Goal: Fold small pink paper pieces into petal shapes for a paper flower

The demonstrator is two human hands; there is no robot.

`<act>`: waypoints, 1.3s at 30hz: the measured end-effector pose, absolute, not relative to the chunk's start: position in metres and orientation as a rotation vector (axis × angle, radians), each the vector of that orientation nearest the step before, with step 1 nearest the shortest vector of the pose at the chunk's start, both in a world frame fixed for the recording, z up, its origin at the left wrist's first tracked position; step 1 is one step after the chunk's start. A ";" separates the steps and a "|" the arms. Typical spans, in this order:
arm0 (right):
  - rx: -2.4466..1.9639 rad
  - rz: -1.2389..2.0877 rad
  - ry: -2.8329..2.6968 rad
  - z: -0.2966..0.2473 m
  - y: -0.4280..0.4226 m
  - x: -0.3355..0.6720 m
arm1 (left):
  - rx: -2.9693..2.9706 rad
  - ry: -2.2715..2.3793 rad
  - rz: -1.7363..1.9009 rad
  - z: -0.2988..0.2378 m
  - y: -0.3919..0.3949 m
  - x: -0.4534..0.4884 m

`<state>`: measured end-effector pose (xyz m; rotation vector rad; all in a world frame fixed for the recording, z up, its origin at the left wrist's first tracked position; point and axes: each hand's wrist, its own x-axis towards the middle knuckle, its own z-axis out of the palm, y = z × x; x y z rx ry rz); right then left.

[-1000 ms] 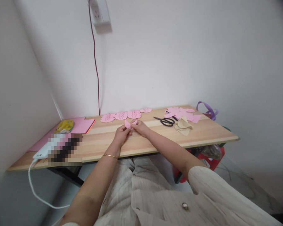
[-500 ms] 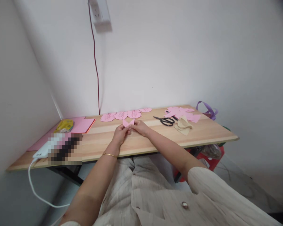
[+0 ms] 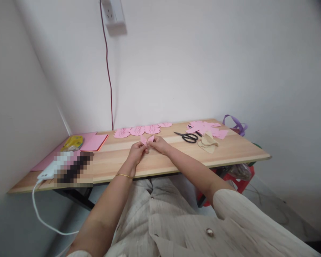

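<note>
Both my hands meet over the middle of the wooden table (image 3: 238,150). My left hand (image 3: 136,152) and my right hand (image 3: 158,144) each pinch a small folded pink paper piece (image 3: 147,139) between fingertips, just above the tabletop. A row of finished pink paper cut-outs (image 3: 141,130) lies behind my hands near the wall. Black scissors (image 3: 187,137) lie to the right of my right hand, untouched.
A heap of pink scraps (image 3: 205,128) and beige paper (image 3: 208,142) sits at the right. Pink sheets (image 3: 92,142) with a yellow object (image 3: 73,143) lie at the left, near a white device (image 3: 49,171) with a cable. A purple ribbon (image 3: 237,125) hangs off the far right edge.
The pink piece has been folded tighter between my fingertips; both hands stay in nearly the same place.
</note>
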<state>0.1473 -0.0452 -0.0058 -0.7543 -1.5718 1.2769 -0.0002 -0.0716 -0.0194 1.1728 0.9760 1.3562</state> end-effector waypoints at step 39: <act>-0.807 1.359 -1.478 -0.004 -0.045 0.146 | 1.098 0.948 1.431 -0.017 -0.073 0.001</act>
